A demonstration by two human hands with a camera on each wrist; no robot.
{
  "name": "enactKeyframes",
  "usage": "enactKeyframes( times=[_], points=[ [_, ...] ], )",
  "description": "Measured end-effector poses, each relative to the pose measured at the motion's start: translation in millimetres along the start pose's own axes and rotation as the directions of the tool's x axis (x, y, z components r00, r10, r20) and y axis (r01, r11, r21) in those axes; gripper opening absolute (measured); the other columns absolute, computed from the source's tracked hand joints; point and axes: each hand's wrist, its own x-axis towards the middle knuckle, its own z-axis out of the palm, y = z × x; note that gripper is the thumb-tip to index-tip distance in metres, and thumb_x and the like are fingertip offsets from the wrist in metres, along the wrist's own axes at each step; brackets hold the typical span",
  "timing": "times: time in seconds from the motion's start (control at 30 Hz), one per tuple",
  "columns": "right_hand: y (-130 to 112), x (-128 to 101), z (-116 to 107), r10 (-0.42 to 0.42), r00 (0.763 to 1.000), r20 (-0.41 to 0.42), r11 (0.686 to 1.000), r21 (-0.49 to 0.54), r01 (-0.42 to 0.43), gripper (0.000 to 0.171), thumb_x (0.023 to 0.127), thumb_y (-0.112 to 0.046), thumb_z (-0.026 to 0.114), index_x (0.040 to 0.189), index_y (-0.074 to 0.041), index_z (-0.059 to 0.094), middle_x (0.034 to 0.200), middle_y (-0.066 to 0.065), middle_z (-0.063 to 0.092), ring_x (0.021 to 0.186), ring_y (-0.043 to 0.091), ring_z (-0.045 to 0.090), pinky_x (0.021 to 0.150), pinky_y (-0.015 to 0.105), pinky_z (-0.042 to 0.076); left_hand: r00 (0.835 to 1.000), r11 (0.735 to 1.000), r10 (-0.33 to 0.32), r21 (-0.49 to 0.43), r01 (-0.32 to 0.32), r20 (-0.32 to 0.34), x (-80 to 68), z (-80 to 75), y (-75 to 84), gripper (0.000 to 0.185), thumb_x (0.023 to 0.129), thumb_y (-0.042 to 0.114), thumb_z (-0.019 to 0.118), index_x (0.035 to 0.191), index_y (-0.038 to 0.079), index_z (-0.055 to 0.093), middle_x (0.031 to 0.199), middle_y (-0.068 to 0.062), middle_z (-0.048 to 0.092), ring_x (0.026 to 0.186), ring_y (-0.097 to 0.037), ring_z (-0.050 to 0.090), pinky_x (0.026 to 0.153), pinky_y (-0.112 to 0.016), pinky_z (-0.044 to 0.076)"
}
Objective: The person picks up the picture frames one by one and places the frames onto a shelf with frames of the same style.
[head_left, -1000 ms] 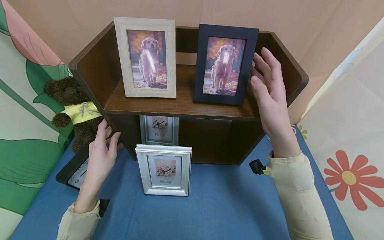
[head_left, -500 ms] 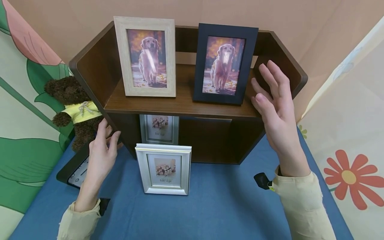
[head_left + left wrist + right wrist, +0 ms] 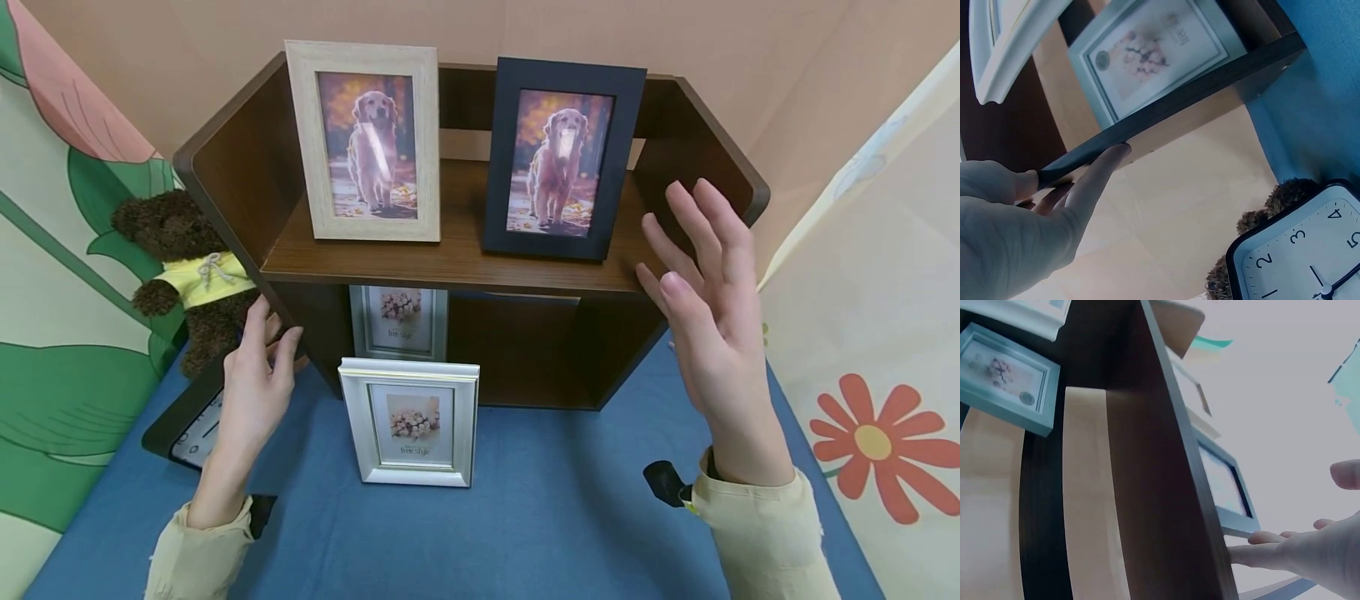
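Shelf (image 3: pixel 461 229), 1 | on blue cloth (image 3: pixel 540 517) | likely heavy, stiff; hold by sides | left hand (image 3: pixel 257 379) pinching side panel (image 3: pixel 1179 103) | right hand (image 3: pixel 720 321) spread, holding nothing, near black frame (image 3: pixel 562 162) on shelf, likely light

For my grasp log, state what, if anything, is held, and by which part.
The left grip holds the brown shelf by the front edge of its left side panel; the right grip holds nothing.

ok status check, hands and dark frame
Left hand grips shelf side. Right hand beside dark frame, not touching. Frame standing on shelf's upper level. Nothing visible between right hand and frame.
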Motion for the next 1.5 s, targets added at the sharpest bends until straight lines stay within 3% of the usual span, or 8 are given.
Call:
enactKeyframes(
  times=[0.1,0.33,0.67,0.87,1.03,1.3,1.5],
  points=[
    [-2.9,-7.3,2.3,-0.016,1.0,0.006,1.0,0.021,0.016,0.069,0.101,0.006,0.046,0.167,-0.008,0.03,0.173,0.016,0.027,0.157,0.038,0.034,0.127,0.059,0.029,1.0,1.0,-0.002,0.005,0.002,-0.002,0.1,0.1,0.4,0.065,0.109,-0.008,0.054,0.168,0.013,0.034,0.152,-0.03,0.055,0.11,-0.056,0.069,0.081,-0.022,0.055],
    [-5.2,-26.4,6.0,-0.075,0.994,0.079,0.997,-0.011,0.077,0.069,0.101,0.008,0.046,0.167,-0.005,0.028,0.172,0.021,0.026,0.157,0.042,0.032,0.126,0.054,0.034,1.0,1.0,-0.005,-0.004,0.005,-0.003,-0.7,-0.1,0.7,0.065,0.109,-0.007,0.053,0.168,0.013,0.034,0.151,-0.031,0.055,0.109,-0.057,0.07,0.081,-0.004,0.05],
    [5.5,-50.1,13.5,-0.088,0.979,0.182,0.992,-0.071,0.102,0.065,0.105,0.004,0.052,0.166,0.001,0.027,0.172,0.025,0.024,0.157,0.042,0.032,0.124,0.044,0.039,1.0,1.0,0.003,-0.003,-0.003,0.001,0.0,-0.3,0.8,0.065,0.109,-0.007,0.053,0.168,0.014,0.034,0.15,-0.031,0.056,0.108,-0.057,0.069,0.08,-0.005,0.05],
    [20.8,-65.0,14.8,-0.039,0.969,0.244,0.994,-0.089,0.063,0.065,0.105,0.01,0.049,0.165,0.004,0.024,0.173,0.028,0.02,0.157,0.042,0.03,0.126,0.04,0.036,1.0,1.0,0.006,-0.006,-0.006,0.002,-0.3,-0.3,-0.7,0.065,0.109,-0.008,0.053,0.168,0.013,0.034,0.149,-0.031,0.056,0.107,-0.057,0.07,0.081,-0.004,0.049],
    [40.3,-77.3,14.7,-0.008,0.96,0.279,0.99,-0.136,0.048,0.066,0.106,0.007,0.057,0.164,0.007,0.024,0.172,0.027,0.022,0.156,0.042,0.033,0.124,0.04,0.038,1.0,1.0,-0.002,-0.006,0.002,0.011,0.2,0.1,-1.4,0.067,0.109,-0.008,0.054,0.168,0.014,0.033,0.15,-0.031,0.056,0.109,-0.058,0.069,0.081,-0.011,0.053],
    [66.6,-92.1,14.9,0.131,0.945,0.299,0.967,-0.249,-0.055,0.082,0.098,0.019,0.064,0.167,-0.002,0.025,0.174,0.016,0.025,0.154,0.037,0.038,0.121,0.04,0.043,1.0,1.0,0.003,-0.014,-0.003,0.002,0.2,0.1,-0.2,0.065,0.109,-0.008,0.053,0.168,0.013,0.035,0.149,-0.031,0.057,0.109,-0.057,0.069,0.081,-0.005,0.05],
    [89.5,-101.6,18.8,0.187,0.93,0.316,0.962,-0.25,-0.108,0.083,0.099,0.014,0.067,0.168,-0.005,0.024,0.174,0.012,0.028,0.153,0.034,0.042,0.12,0.04,0.045,1.0,1.0,0.001,0.0,-0.001,-0.002,-0.1,0.4,0.0,0.064,0.11,-0.007,0.052,0.167,0.014,0.035,0.148,-0.03,0.058,0.108,-0.054,0.071,0.081,-0.004,0.05]
  ],
)
